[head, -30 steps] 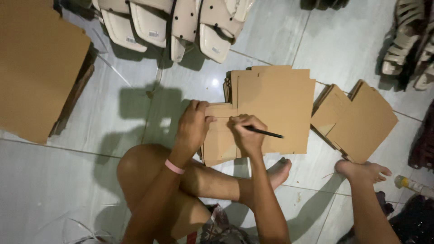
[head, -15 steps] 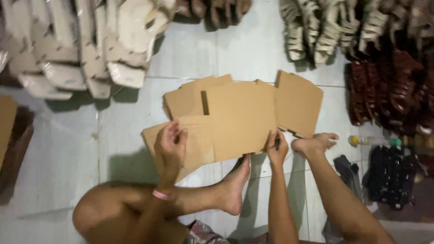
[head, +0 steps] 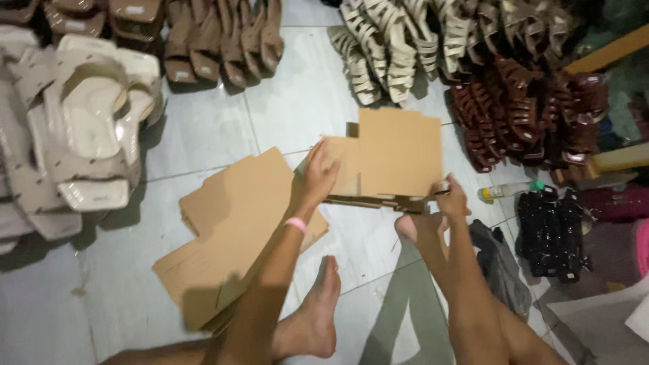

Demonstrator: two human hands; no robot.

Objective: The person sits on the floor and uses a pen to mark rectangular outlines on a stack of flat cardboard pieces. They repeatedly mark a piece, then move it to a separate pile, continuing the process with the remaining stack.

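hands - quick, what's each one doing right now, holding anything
Left hand: closed on the left edge of the stack of flat cardboard pieces, lifted off the floor.
Right hand: closed on the stack's lower right corner, with a dark pen.

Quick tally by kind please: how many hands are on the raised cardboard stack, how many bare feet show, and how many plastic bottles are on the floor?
Hands on the raised cardboard stack: 2 (left hand, right hand)
Bare feet: 2 ()
Plastic bottles: 1 ()
Total: 5
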